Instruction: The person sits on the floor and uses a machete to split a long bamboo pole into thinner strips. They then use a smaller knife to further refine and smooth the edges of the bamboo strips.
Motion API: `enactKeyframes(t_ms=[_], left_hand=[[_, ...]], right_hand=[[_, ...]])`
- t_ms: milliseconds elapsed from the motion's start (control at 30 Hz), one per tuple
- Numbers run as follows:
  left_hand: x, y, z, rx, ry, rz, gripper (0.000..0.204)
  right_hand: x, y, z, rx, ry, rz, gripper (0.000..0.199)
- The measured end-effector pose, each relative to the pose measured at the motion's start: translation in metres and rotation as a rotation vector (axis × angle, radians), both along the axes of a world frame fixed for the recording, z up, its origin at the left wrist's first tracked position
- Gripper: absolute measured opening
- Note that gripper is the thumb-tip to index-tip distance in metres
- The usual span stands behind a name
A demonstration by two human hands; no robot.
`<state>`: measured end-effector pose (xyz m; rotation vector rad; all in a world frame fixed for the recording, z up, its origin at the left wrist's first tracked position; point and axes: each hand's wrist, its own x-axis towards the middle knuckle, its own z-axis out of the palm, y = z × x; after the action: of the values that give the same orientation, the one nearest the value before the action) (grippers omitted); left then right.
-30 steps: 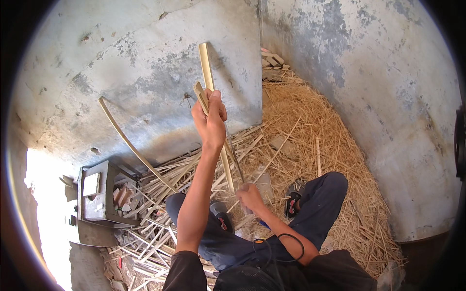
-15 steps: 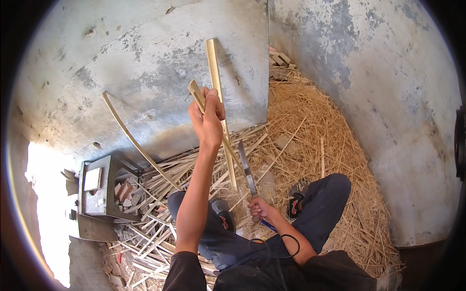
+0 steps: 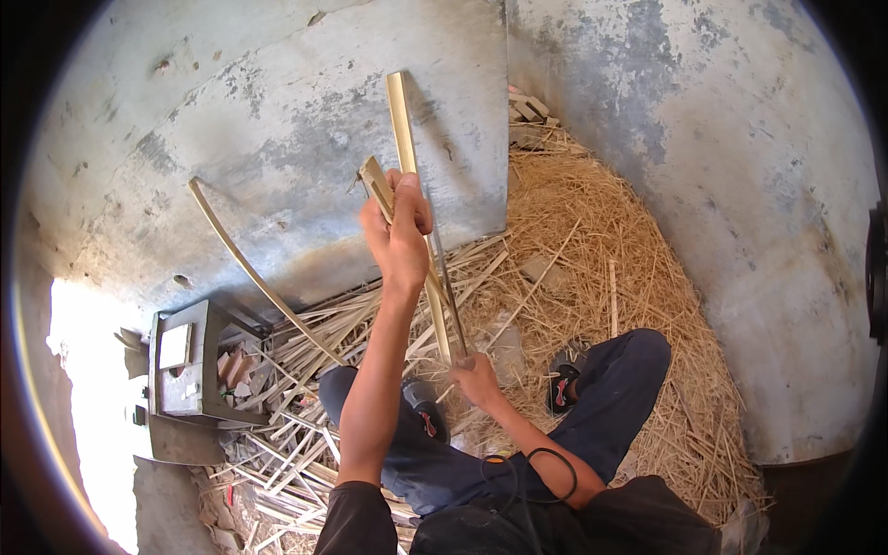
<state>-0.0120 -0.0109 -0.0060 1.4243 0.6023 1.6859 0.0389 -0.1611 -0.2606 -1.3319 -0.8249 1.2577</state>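
My left hand (image 3: 398, 245) is raised in front of me, its fingers wrapped round a split bamboo strip (image 3: 376, 183). The strip's upper end sticks out above my fist and the rest slants down toward my right hand. Lower down, my right hand (image 3: 477, 381) is closed on the handle of a long-bladed knife (image 3: 450, 301). Its blade points up and shows nearly edge-on, close beside the held strip; whether they touch I cannot tell. Just behind my left hand, a straight pale bamboo strip (image 3: 400, 116) leans against the wall.
A curved bamboo strip (image 3: 242, 254) leans on the wall (image 3: 305, 120) at left. Loose strips (image 3: 319, 347) lie heaped below it, beside an overturned-looking wooden box or stool (image 3: 190, 398) holding broken pieces. Shavings (image 3: 601, 231) cover the floor at right. My bent legs (image 3: 615, 388) frame the working spot.
My right hand has moved up and left with the knife, bringing the blade from apart to beside the held strip. The blade has turned edge-on. My left hand stays almost still.
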Motion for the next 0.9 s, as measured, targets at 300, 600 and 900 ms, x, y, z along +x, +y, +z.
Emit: enactKeyframes(t_ms=[300, 600, 900], left_hand=[[-0.021, 0.002, -0.001, -0.006, -0.007, -0.035, 0.039], [-0.015, -0.001, 0.003, -0.044, -0.032, -0.030, 0.042], [-0.035, -0.008, -0.004, -0.016, -0.091, 0.011, 0.034]], right_hand=[[0.028, -0.028, -0.204, -0.398, -0.299, 0.197, 0.013], [0.036, -0.039, -0.188, -0.411, 0.326, 0.205, 0.015], [0.011, -0.001, -0.104, -0.171, -0.174, 0.070, 0.020]])
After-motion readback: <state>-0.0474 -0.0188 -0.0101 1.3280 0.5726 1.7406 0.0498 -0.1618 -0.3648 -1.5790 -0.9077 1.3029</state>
